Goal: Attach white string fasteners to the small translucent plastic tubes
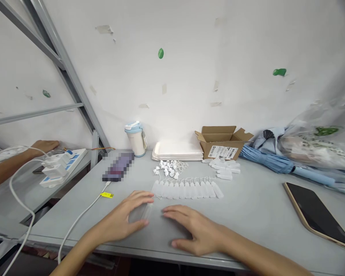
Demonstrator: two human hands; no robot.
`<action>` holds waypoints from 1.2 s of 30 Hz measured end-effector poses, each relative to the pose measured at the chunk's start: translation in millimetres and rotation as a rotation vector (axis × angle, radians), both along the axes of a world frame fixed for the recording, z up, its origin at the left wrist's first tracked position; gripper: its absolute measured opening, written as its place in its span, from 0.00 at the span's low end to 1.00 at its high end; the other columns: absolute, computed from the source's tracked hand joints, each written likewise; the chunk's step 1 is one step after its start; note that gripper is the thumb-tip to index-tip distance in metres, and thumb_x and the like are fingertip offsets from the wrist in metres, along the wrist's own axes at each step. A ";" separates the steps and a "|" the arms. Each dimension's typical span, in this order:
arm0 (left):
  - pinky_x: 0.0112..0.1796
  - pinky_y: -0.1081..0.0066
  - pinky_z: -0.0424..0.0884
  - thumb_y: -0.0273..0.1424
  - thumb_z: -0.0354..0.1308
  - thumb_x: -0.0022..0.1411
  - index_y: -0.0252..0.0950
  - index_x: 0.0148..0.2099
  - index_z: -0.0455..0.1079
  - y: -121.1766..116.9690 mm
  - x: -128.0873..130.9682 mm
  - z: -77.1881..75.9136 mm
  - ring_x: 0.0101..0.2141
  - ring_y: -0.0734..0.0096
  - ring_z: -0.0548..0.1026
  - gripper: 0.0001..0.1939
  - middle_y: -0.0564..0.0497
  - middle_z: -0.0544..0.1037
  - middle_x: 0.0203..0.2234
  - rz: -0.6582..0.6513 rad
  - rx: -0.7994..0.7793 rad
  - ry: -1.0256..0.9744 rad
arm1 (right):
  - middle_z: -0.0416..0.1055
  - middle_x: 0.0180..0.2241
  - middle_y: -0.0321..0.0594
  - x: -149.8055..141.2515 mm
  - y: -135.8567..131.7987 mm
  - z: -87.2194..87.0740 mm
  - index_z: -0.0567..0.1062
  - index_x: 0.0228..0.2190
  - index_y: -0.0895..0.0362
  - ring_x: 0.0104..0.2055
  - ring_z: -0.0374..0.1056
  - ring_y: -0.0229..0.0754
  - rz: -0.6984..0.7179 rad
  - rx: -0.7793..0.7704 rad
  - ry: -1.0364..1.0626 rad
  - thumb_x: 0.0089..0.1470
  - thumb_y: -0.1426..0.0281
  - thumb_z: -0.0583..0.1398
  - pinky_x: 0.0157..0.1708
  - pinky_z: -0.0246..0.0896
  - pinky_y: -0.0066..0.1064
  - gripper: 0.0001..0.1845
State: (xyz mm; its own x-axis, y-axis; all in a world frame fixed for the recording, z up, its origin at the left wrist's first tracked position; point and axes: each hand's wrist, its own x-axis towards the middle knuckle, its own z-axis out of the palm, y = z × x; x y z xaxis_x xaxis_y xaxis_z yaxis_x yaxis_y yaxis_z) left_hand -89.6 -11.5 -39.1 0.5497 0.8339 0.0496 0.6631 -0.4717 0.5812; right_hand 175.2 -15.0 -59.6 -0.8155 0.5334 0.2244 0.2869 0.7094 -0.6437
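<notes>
Both my hands rest on the grey table (247, 207) near its front edge. My left hand (123, 220) curls loosely around a small clear plastic piece (140, 212), thumb and fingers touching it. My right hand (194, 230) lies flat with fingers stretched out, holding nothing. Just beyond them lies a row of several translucent tubes (186, 189) side by side. Behind the row sits a heap of small white caps (168, 168), and loose clear tubes (225, 168) lie to the right.
A white-and-blue cup (135, 138), a stack of white trays (176, 151) and an open cardboard box (222, 142) stand by the wall. A tablet (316, 212) lies at right, a folded blue umbrella (271, 161) behind it. Another person's arm (14, 163) and a power strip (61, 165) are at left.
</notes>
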 end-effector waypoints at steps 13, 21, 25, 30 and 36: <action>0.46 0.67 0.66 0.19 0.44 0.56 0.36 0.38 0.72 131.0 98.9 -2.6 0.43 0.65 0.70 0.17 0.49 0.77 0.38 0.014 0.335 0.077 | 0.73 0.35 0.47 102.1 100.4 -5.4 0.73 0.34 0.59 0.39 0.68 0.46 -0.842 0.440 -0.012 0.52 0.77 0.50 0.39 0.63 0.36 0.12; 0.51 0.56 0.58 0.11 0.45 0.44 0.39 0.42 0.72 135.2 91.6 -22.7 0.54 0.56 0.60 0.28 0.51 0.72 0.49 -0.054 0.294 0.212 | 0.76 0.26 0.43 150.4 112.7 0.9 0.75 0.27 0.59 0.30 0.70 0.44 -0.950 0.258 -0.214 0.45 0.79 0.53 0.32 0.61 0.30 0.12; 0.50 0.56 0.60 0.12 0.46 0.42 0.38 0.43 0.72 137.5 95.1 -26.3 0.52 0.55 0.62 0.28 0.50 0.72 0.48 -0.053 0.293 0.206 | 0.76 0.26 0.43 151.2 108.2 5.9 0.76 0.26 0.60 0.29 0.70 0.42 -0.947 0.190 -0.263 0.44 0.78 0.54 0.30 0.60 0.28 0.10; 0.52 0.61 0.61 0.14 0.44 0.46 0.36 0.47 0.71 133.7 89.7 -22.3 0.51 0.61 0.65 0.28 0.49 0.73 0.47 0.030 0.324 0.098 | 0.75 0.26 0.40 149.7 104.4 8.2 0.75 0.27 0.59 0.29 0.70 0.41 -0.914 0.150 -0.289 0.43 0.75 0.59 0.29 0.61 0.27 0.07; 0.48 0.63 0.66 0.20 0.43 0.53 0.34 0.45 0.72 122.2 80.1 -8.8 0.48 0.62 0.69 0.22 0.47 0.74 0.46 0.177 0.314 -0.034 | 0.74 0.26 0.40 143.0 104.1 -1.4 0.75 0.26 0.58 0.30 0.69 0.43 -0.855 0.147 -0.309 0.39 0.75 0.61 0.29 0.61 0.29 0.07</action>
State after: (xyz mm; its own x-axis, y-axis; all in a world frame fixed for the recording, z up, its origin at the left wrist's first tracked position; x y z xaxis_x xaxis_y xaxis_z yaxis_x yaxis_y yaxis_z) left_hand -9.6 110.8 -47.9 0.3918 0.8570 0.3347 0.7332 -0.5106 0.4492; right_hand 318.1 89.1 -61.0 -0.1917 0.9657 0.1753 0.8956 0.2451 -0.3712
